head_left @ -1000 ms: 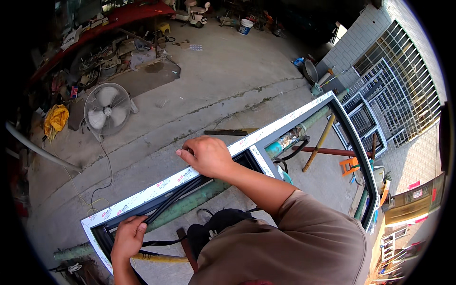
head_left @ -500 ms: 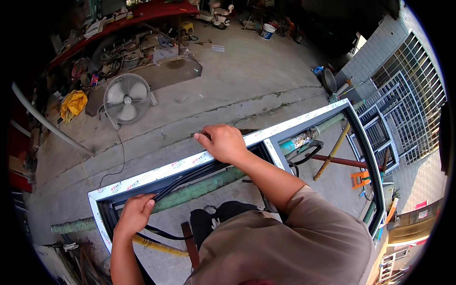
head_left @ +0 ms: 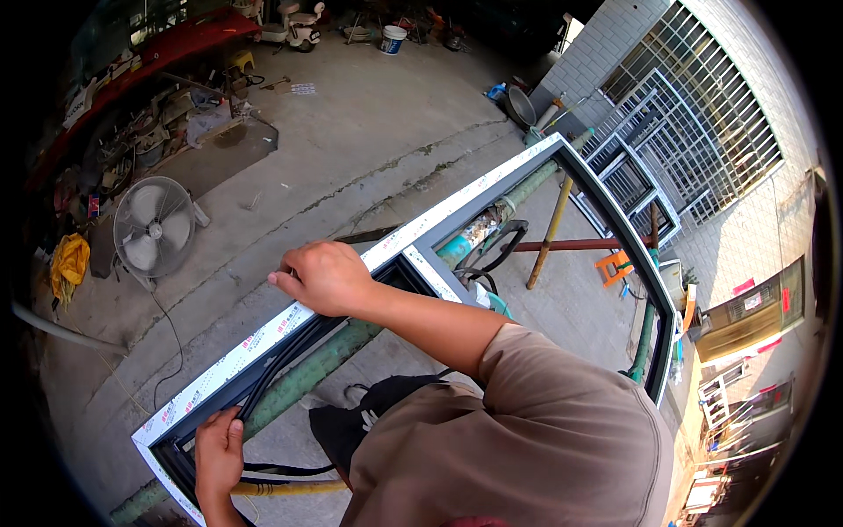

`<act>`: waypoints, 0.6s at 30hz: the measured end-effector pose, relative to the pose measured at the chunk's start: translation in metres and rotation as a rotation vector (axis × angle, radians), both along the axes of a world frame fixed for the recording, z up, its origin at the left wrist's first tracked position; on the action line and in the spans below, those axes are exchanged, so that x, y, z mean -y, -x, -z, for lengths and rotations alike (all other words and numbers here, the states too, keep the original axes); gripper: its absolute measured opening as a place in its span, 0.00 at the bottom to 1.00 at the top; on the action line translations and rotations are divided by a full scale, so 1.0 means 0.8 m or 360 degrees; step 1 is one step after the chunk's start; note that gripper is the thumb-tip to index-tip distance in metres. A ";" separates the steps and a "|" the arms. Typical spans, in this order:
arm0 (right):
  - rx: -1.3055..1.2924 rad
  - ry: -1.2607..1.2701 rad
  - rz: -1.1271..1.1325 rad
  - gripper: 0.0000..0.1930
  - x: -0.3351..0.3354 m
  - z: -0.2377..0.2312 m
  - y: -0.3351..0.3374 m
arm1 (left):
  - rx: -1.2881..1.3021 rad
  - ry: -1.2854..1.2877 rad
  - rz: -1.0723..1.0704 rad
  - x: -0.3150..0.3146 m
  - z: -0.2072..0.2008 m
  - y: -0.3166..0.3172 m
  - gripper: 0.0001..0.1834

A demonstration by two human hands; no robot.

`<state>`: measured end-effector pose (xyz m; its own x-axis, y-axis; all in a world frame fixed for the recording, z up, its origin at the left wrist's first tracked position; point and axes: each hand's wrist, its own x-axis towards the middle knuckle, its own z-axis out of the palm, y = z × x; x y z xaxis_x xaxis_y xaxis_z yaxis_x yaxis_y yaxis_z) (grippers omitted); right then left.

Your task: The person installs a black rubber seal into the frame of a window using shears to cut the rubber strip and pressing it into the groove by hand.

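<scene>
A large metal window frame (head_left: 474, 191), its upper face covered in printed white protective film, lies slanting in front of me. Black rubber sealing strips (head_left: 274, 371) run along the inside of its far side. My left hand (head_left: 219, 452) is closed on the strip near the frame's left corner; a loop of it trails below that hand. Across the far rail rests my right hand (head_left: 325, 279), left of the crossbar (head_left: 443, 274). Its fingers are curled with the thumb against them, and whatever they hold is too small to make out.
A green pipe (head_left: 320, 373) passes beneath the frame, with a yellow pole (head_left: 551, 233) below its right part. On the concrete stand a floor fan (head_left: 155, 230), an orange stool (head_left: 612, 268) and a white bucket (head_left: 392, 39). Metal grilles (head_left: 645, 167) lean by the brick wall.
My view has turned to the right, so the frame appears more steeply slanted and the fan farther left. Both hands stay in nearly the same places on the frame.
</scene>
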<state>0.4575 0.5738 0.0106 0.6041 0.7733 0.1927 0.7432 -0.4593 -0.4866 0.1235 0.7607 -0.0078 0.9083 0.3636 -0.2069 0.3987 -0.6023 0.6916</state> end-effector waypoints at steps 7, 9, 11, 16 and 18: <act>0.0091 0.0008 -0.0007 0.21 -0.003 -0.003 0.004 | -0.0021 -0.0008 0.0102 -0.010 0.014 0.011 0.16; 0.0033 0.0063 -0.0002 0.22 -0.003 -0.006 0.004 | -0.0525 -0.0127 0.0212 -0.017 -0.004 0.008 0.24; 0.0067 0.0075 -0.0015 0.19 -0.004 -0.003 0.001 | -0.0392 -0.0116 0.0210 -0.017 -0.002 0.011 0.23; 0.0037 0.0057 -0.0050 0.17 -0.006 -0.003 -0.003 | -0.0562 0.0051 0.0220 -0.023 -0.014 -0.004 0.24; 0.0002 0.0096 -0.0042 0.16 -0.005 -0.005 -0.004 | -0.0560 0.0056 0.0230 -0.024 -0.009 -0.003 0.24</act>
<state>0.4606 0.5779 0.0147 0.5832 0.7991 0.1458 0.7559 -0.4681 -0.4577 0.1258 0.7797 -0.0006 0.8209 0.2243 -0.5252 0.5282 -0.6478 0.5489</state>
